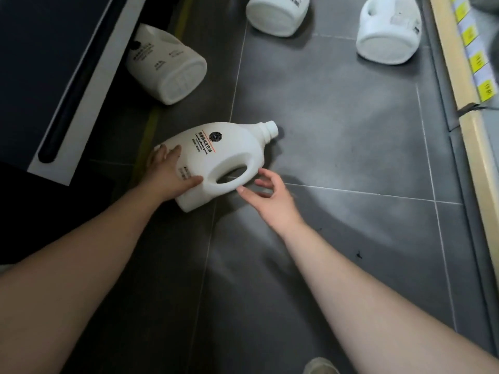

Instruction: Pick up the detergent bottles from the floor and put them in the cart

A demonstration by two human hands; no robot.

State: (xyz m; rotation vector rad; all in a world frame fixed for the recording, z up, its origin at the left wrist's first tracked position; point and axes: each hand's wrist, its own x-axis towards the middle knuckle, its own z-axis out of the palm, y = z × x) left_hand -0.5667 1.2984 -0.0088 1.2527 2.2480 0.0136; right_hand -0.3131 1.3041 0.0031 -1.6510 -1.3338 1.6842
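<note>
A white detergent bottle (pixel 221 157) lies on its side on the grey tiled floor, cap pointing right and handle toward me. My left hand (pixel 168 172) rests on the bottle's bottom end, fingers spread over it and thumb on its face. My right hand (pixel 266 191) hovers just right of the handle, fingers loosely curved, holding nothing. A second white bottle (pixel 167 64) lies at the left, partly under a dark unit. Two others lie farther off, a third bottle (pixel 278 13) at top centre and a fourth bottle (pixel 388 31) at top right. No cart is in view.
A dark unit with a white edge (pixel 78 82) fills the left side. A shelf edge with yellow price tags (pixel 472 63) runs down the right. The tip of my shoe (pixel 320 365) shows at the bottom. Grey floor tiles (pixel 337 130) lie between.
</note>
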